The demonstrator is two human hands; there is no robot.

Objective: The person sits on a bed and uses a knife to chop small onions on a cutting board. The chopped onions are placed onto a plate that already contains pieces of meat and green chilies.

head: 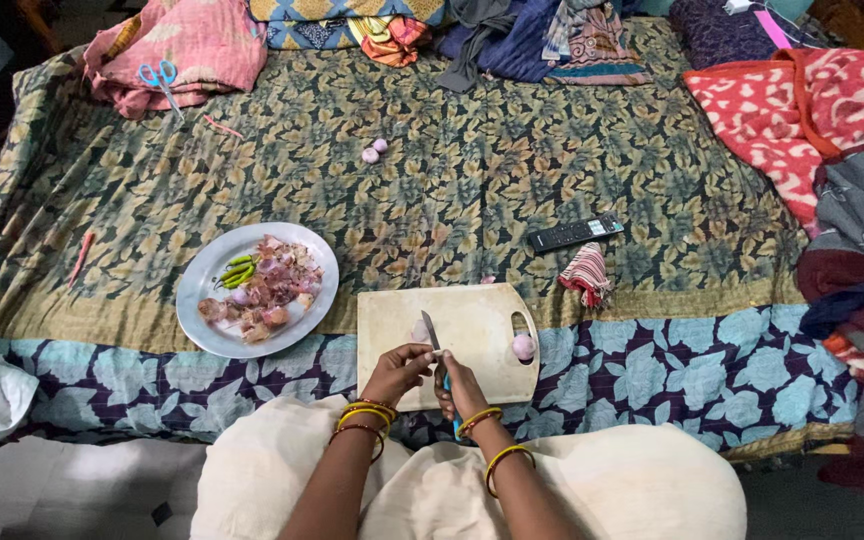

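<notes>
A knife (431,331) is gripped by the right hand (459,387) and an onion (420,330) is pinched by the left hand (399,370) on the cutting board (477,325) at the bed's near edge; fingers could be nicked if the onion rolls.

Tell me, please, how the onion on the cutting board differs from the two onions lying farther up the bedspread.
The onion on the board is single, sits by the handle hole of the cutting board, close to the right hand holding the knife. The two onions lie touching as a pair on the bedspread, far from both hands. All are small, round and pinkish-purple.
</notes>
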